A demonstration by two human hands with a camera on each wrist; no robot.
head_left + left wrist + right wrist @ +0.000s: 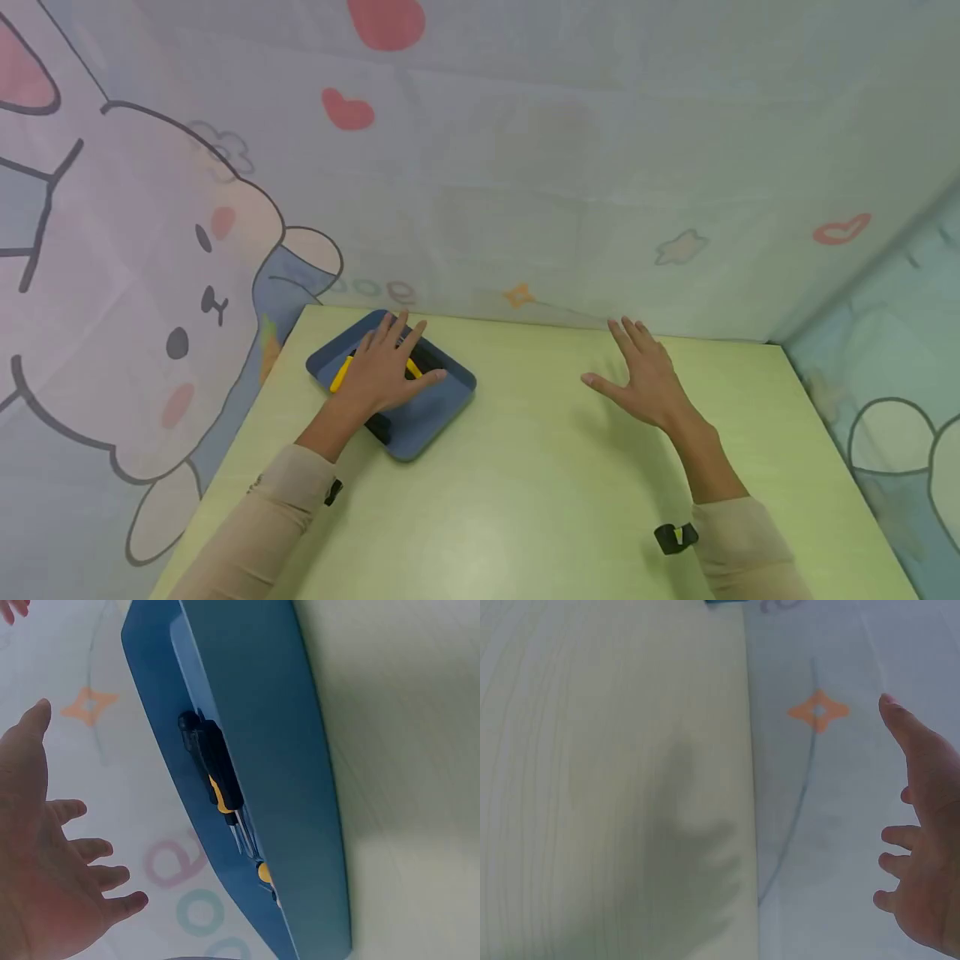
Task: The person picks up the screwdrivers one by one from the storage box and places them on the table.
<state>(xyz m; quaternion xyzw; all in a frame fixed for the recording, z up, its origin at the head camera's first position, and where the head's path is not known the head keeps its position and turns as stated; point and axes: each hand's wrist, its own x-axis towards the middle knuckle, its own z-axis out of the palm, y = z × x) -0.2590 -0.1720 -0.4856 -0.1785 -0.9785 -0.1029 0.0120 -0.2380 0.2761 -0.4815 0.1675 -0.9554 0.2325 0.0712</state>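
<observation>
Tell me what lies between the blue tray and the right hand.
Only bare tabletop lies between the blue tray and the right hand, as the head view shows.

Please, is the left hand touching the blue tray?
Apart. The left wrist view shows a gap, with printed wall visible, between the left hand and the blue tray.

Tray (431, 417): smooth plastic look, matt. Tool handles (217, 765): plastic-looking, smooth. Tool shafts (237, 838): metallic, bright. Tabletop (480, 517): wood-grained, softly glossy. Backdrop (525, 142): cloth-like, lightly creased, matt. Sleeves (742, 533): matt cloth.
</observation>
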